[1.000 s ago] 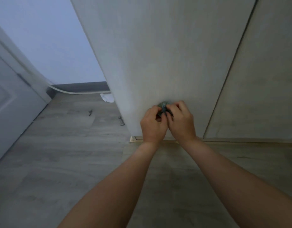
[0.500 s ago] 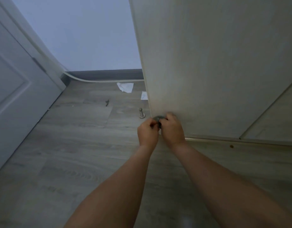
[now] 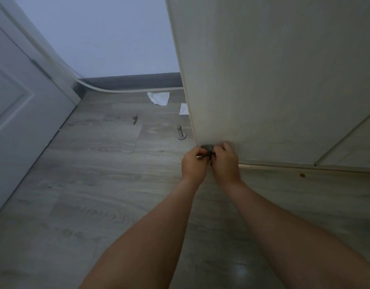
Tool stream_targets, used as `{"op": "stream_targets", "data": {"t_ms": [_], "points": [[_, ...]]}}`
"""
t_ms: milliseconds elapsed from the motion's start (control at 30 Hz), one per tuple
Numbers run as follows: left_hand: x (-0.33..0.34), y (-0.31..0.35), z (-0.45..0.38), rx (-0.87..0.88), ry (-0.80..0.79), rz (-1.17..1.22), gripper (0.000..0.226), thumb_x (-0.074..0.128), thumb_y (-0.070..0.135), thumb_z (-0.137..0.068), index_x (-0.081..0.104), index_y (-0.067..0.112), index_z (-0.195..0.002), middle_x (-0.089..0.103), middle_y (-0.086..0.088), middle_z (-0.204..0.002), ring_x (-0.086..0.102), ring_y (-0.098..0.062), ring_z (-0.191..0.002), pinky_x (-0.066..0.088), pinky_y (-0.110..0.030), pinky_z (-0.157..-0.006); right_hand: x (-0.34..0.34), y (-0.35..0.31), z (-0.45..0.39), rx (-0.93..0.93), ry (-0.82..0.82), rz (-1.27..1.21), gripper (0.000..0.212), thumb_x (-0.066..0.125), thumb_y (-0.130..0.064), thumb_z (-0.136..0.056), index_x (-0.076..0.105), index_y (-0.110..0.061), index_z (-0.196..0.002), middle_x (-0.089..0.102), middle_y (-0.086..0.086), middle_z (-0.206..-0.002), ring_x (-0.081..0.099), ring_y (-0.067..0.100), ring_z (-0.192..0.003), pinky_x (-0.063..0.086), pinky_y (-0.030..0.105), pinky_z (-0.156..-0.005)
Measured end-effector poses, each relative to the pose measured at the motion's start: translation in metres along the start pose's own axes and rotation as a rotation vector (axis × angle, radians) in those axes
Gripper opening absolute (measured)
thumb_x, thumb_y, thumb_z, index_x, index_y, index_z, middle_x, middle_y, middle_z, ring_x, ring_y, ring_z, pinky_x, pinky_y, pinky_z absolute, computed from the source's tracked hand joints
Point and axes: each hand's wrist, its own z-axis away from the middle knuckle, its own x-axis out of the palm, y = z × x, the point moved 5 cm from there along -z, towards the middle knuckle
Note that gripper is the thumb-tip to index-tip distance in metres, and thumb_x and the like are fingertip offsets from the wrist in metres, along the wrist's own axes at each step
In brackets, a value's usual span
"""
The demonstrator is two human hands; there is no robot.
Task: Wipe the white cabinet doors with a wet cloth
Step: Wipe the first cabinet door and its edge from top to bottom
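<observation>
At the bottom left corner of the white cabinet door (image 3: 263, 80), about one o'clock from the frame's centre, both hands meet on a small dark cloth (image 3: 207, 148). The left hand (image 3: 195, 163) and the right hand (image 3: 225, 162) are each curled tight around it, knuckles touching, so only a sliver of the cloth shows between the fingers, pressed against the door's lower edge just above the floor (image 3: 96, 184). A metal door stop (image 3: 181, 132) stands near, at eleven o'clock from the hands, and scraps of white paper (image 3: 159, 98) lie farther off at twelve. The likely trouble is that a cloth bunched this small covers little surface and leaves streaks, or slips off the door's edge onto the gritty floor. A sideways swipe past the corner could also knock knuckles against the stop.
</observation>
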Motion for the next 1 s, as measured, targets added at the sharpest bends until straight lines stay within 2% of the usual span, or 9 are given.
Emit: {"op": "stream_targets", "data": {"t_ms": [133,267,367,467,567,700,800,933,1000], "points": [[-0.005,0.020,0.003,0.089,0.088,0.022,0.019,0.071,0.003,-0.080,0.065,0.021,-0.078,0.067,0.004,-0.076,0.066,-0.015,-0.074,0.057,-0.041,-0.075,-0.017,-0.005,-0.004,0.017,0.060,-0.066,0.012,0.067,0.005,-0.076,0.059,-0.003,-0.071,0.050,0.014,-0.079,0.053,0.032,-0.068,0.036,0.032,-0.056],[-0.018,0.088,0.018,0.500,0.336,-0.056,0.005,0.064,0.010,-0.085,0.064,0.014,-0.088,0.064,0.001,-0.080,0.060,-0.014,-0.071,0.051,-0.028,-0.066,-0.071,-0.039,-0.024,-0.066,0.347,-0.199,0.011,0.067,-0.002,-0.086,0.063,-0.002,-0.076,0.052,0.011,-0.083,0.050,0.018,-0.069,0.040,0.025,-0.059],[-0.014,0.106,0.021,0.626,0.361,-0.018,0.008,0.062,0.008,-0.088,0.064,0.011,-0.095,0.066,-0.001,-0.086,0.062,-0.014,-0.073,0.049,-0.020,-0.066,-0.090,-0.040,-0.032,-0.190,0.440,-0.158,0.010,0.064,-0.004,-0.089,0.066,0.000,-0.080,0.053,0.013,-0.083,0.050,0.017,-0.072,0.038,0.022,-0.063],[-0.001,0.072,0.014,0.397,0.315,-0.017,0.011,0.062,0.009,-0.085,0.062,0.018,-0.090,0.064,0.003,-0.080,0.062,-0.017,-0.073,0.050,-0.029,-0.067,-0.061,-0.018,-0.026,-0.238,0.299,-0.035,0.019,0.063,-0.003,-0.088,0.059,-0.002,-0.070,0.047,0.012,-0.074,0.046,0.024,-0.064,0.033,0.031,-0.056],[0.020,0.022,0.011,0.068,0.107,0.019,0.016,0.068,0.004,-0.083,0.063,0.019,-0.086,0.064,0.005,-0.079,0.062,-0.017,-0.077,0.051,-0.031,-0.072,-0.019,0.013,-0.005,-0.086,0.092,0.004,0.013,0.059,-0.004,-0.077,0.056,-0.003,-0.065,0.049,0.014,-0.074,0.052,0.030,-0.062,0.042,0.036,-0.052],[0.030,0.016,0.015,-0.024,0.021,0.028,0.012,0.070,0.006,-0.085,0.064,0.016,-0.089,0.065,0.003,-0.082,0.060,-0.010,-0.074,0.043,-0.021,-0.067,-0.018,0.028,0.001,0.032,0.038,-0.036,0.010,0.057,-0.005,-0.073,0.056,-0.003,-0.064,0.051,0.013,-0.077,0.053,0.032,-0.062,0.047,0.041,-0.053],[0.026,0.052,0.021,0.186,0.121,-0.003,0.009,0.070,0.009,-0.085,0.066,0.017,-0.089,0.067,0.006,-0.079,0.062,-0.005,-0.070,0.049,-0.026,-0.068,-0.052,0.020,-0.006,-0.018,0.181,-0.086,0.009,0.065,-0.003,-0.079,0.061,-0.004,-0.070,0.050,0.012,-0.077,0.052,0.029,-0.063,0.046,0.040,-0.055],[0.021,0.115,0.033,0.574,0.316,0.060,0.014,0.068,0.016,-0.089,0.064,0.014,-0.102,0.068,0.004,-0.087,0.066,-0.012,-0.073,0.054,-0.024,-0.066,-0.113,-0.004,-0.024,-0.144,0.488,-0.144,0.003,0.069,-0.002,-0.084,0.067,0.000,-0.083,0.055,0.015,-0.085,0.055,0.020,-0.072,0.043,0.022,-0.067],[0.023,0.124,0.033,0.654,0.337,0.045,0.015,0.065,0.015,-0.092,0.066,0.011,-0.106,0.069,-0.001,-0.094,0.066,-0.015,-0.079,0.054,-0.024,-0.069,-0.118,-0.006,-0.030,-0.194,0.529,-0.110,0.004,0.067,-0.002,-0.086,0.066,0.001,-0.084,0.055,0.017,-0.087,0.055,0.022,-0.075,0.045,0.024,-0.067]]}}
